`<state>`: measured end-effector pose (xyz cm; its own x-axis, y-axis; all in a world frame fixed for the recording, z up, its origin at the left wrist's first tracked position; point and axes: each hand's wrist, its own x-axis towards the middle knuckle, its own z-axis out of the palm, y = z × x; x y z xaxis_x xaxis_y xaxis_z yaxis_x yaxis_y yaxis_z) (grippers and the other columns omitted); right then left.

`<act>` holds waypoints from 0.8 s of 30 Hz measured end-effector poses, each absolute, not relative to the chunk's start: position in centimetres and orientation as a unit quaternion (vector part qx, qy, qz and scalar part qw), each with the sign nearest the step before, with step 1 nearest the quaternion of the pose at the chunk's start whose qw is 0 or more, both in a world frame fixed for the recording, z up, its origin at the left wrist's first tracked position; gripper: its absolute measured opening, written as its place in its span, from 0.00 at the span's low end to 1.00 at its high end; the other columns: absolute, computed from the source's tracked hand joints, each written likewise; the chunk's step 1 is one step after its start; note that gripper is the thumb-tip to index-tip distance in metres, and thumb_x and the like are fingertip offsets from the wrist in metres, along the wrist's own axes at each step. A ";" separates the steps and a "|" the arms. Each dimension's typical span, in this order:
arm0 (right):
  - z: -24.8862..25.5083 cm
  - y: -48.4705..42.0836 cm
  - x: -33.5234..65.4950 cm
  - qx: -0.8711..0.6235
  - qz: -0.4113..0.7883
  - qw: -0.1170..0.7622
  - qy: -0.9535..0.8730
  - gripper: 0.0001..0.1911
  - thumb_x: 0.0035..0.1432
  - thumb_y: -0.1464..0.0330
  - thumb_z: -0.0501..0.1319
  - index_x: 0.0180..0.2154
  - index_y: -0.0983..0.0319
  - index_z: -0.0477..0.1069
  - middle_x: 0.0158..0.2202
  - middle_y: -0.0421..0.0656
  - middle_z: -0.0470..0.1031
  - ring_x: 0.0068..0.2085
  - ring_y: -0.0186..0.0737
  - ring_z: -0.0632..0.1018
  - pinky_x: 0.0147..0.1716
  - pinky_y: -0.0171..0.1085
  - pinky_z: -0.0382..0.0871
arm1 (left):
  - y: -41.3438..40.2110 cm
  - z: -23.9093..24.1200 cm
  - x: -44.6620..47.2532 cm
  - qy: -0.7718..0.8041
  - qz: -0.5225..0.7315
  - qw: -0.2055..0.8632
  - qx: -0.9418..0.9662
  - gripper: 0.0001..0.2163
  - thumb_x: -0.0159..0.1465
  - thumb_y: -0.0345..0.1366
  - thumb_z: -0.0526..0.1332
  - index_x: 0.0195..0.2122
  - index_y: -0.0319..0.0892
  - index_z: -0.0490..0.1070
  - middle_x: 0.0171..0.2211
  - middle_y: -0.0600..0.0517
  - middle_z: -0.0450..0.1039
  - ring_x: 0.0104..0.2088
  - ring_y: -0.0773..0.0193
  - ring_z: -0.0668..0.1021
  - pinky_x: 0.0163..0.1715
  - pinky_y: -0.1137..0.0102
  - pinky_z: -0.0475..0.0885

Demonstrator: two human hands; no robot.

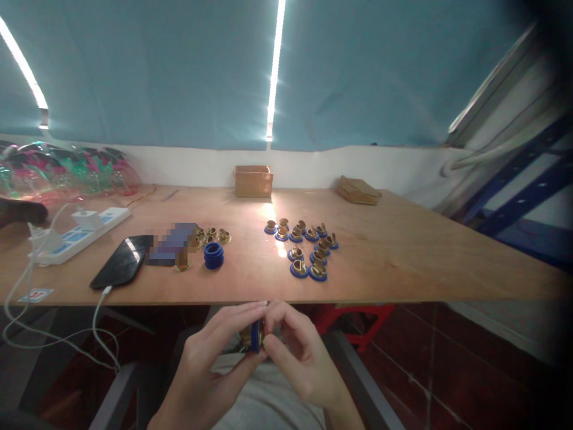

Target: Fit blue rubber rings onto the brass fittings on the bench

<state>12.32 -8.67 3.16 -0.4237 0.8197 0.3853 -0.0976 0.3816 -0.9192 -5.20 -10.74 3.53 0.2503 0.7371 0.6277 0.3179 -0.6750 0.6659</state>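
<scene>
Over my lap, just below the table's front edge, both hands hold a brass fitting with a blue ring (255, 337) turned on its side. My left hand (215, 352) grips it from the left, thumb below and fingers above. From the right, the fingertips and thumb of my right hand (295, 346) pinch it. Part of the fitting is hidden by my fingers. A stack of blue rings (213, 255) stands on the table ahead, near loose brass fittings (210, 235). Farther right lie several brass fittings seated in blue rings (299, 269), some with raised lids.
A black phone (123, 261) on a white cable lies left, beside a power strip (85, 233). Wrapped bottles (67, 170) stand far left. An open cardboard box (253, 184) and a brown packet (358, 189) rest at the back of the wooden table (403, 257). A red stool (358, 322) stands below.
</scene>
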 end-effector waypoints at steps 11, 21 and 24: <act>3.8 -9.2 12.4 -0.314 0.402 0.458 -0.728 0.06 0.65 0.68 0.56 0.33 0.59 0.63 0.33 0.40 0.68 0.35 0.38 0.71 0.37 0.37 0.64 | -10.8 3.5 -5.3 0.361 0.507 0.214 0.753 0.22 0.61 0.26 0.65 0.55 0.48 0.68 0.51 0.49 0.77 0.50 0.60 0.79 0.52 0.69 0.76; 4.1 -9.6 11.7 -0.319 0.290 0.490 -0.758 0.05 0.60 0.74 0.61 0.34 0.59 0.67 0.33 0.40 0.73 0.35 0.37 0.75 0.34 0.35 0.69 | -10.9 3.5 -5.2 0.366 0.511 0.256 0.734 0.23 0.61 0.20 0.61 0.54 0.48 0.66 0.51 0.49 0.73 0.52 0.61 0.77 0.53 0.70 0.74; 4.2 -9.8 11.5 -0.313 0.259 0.483 -0.775 0.05 0.61 0.75 0.60 0.35 0.59 0.67 0.35 0.41 0.73 0.38 0.38 0.76 0.37 0.35 0.71 | -10.9 3.3 -5.3 0.352 0.522 0.274 0.727 0.23 0.60 0.17 0.58 0.52 0.48 0.65 0.50 0.48 0.72 0.53 0.60 0.75 0.54 0.69 0.73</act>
